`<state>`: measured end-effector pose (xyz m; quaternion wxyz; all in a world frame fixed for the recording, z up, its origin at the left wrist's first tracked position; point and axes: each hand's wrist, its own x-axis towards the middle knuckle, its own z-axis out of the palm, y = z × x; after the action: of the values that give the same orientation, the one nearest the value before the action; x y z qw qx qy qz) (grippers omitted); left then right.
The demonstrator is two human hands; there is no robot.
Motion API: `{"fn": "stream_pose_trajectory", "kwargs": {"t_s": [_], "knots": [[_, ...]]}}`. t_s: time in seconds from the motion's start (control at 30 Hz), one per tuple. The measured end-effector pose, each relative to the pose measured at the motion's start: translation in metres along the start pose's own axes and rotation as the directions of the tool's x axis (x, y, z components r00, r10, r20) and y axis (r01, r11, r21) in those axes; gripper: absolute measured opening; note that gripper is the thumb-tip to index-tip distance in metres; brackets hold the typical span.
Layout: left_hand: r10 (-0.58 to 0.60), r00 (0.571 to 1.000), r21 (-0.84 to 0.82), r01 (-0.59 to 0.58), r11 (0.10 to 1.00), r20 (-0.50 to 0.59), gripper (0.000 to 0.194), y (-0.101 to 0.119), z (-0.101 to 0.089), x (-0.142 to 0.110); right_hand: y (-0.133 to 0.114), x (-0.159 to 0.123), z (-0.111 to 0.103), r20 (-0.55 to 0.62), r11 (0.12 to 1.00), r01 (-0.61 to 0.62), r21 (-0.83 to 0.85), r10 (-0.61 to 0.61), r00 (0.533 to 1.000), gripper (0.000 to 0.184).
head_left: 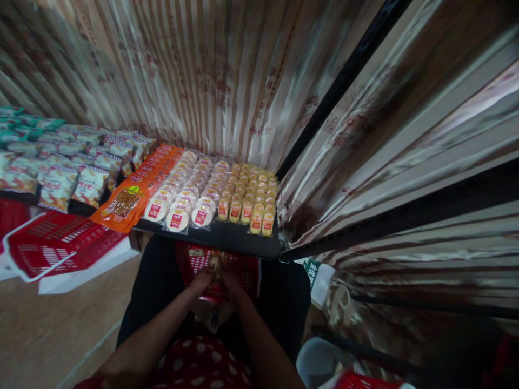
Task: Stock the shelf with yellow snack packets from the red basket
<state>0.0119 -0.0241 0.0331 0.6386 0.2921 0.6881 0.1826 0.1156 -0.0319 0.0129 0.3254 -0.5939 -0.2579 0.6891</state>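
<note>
My left hand and my right hand are close together, low between my knees. Both are closed around a small tan packet, whose exact kind is too dim and blurred to tell. Under them is a red plastic basket with slotted sides, partly covered by my arms. Just beyond, on a black shelf, lie rows of small yellow wrapped cakes. Beside these are rows of round white wrapped cakes with red labels.
Orange snack packs and white-and-blue bags fill the shelf's left part, with green packets farther left. Below stands another red basket over a white box. Black metal posts and striped curtains border the shelf.
</note>
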Motion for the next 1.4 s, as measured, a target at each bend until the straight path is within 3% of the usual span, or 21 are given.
{"fn": "stream_pose_trajectory", "kwargs": {"t_s": [0.37,0.6,0.8,1.1,1.4], "knots": [[-0.061,0.997,-0.267,0.070,0.961,0.042,0.018,0.007,-0.009,-0.014,-0.010,-0.016,-0.016,0.085,0.995,0.101,0.020,-0.102,0.991,0.052],[-0.101,0.988,-0.445,0.142,0.884,0.115,0.035,0.015,-0.019,-0.025,-0.022,-0.019,-0.029,0.131,0.959,0.260,-0.108,-0.246,0.961,0.044],[-0.074,0.984,-0.478,0.143,0.867,0.161,0.024,0.024,-0.020,-0.037,-0.030,-0.026,-0.032,0.173,0.900,0.372,-0.226,-0.339,0.925,0.034],[0.063,0.984,-0.514,0.034,0.857,0.169,0.014,0.029,-0.024,-0.052,-0.043,-0.038,-0.036,0.113,0.775,0.514,-0.367,-0.511,0.852,0.050],[0.141,0.969,-0.441,-0.038,0.897,0.203,0.027,0.030,-0.028,-0.062,-0.031,-0.042,-0.036,0.039,0.819,0.487,-0.304,-0.500,0.865,0.059]]}}
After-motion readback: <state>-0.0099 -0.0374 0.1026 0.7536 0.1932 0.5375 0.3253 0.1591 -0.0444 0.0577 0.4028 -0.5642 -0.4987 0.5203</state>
